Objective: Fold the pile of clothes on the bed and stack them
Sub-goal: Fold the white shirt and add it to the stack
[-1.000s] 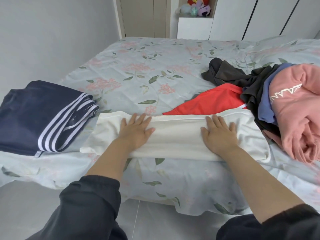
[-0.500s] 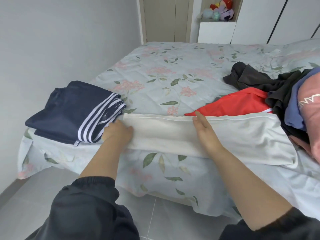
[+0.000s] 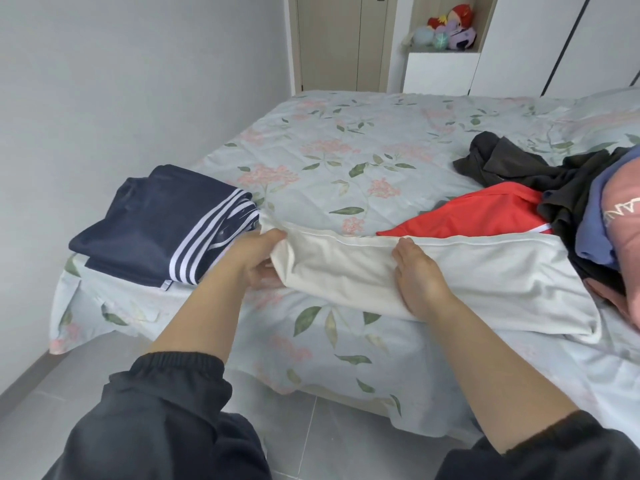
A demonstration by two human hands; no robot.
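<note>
A cream-white garment (image 3: 467, 271), folded into a long band, lies along the near edge of the bed (image 3: 346, 143). My left hand (image 3: 256, 258) grips its left end and lifts it off the sheet. My right hand (image 3: 419, 271) rests flat on the band's middle, fingers straight. A folded navy garment with white stripes (image 3: 162, 220) sits at the bed's left corner. At the right lies an unfolded pile: a red piece (image 3: 485, 216), black clothes (image 3: 540, 171), a blue piece (image 3: 595, 216) and a pink sweatshirt (image 3: 623, 220).
The floral sheet hangs over the bed's near edge above a grey tiled floor (image 3: 52, 403). A grey wall (image 3: 121, 81) runs along the left. Behind the bed stand a door (image 3: 343, 43), white wardrobes (image 3: 554, 43) and a shelf with plush toys (image 3: 450, 29).
My left hand slid from flat on the band to its left end, took hold and raised it. My right hand moved left along the band to its middle. The view turned left.
</note>
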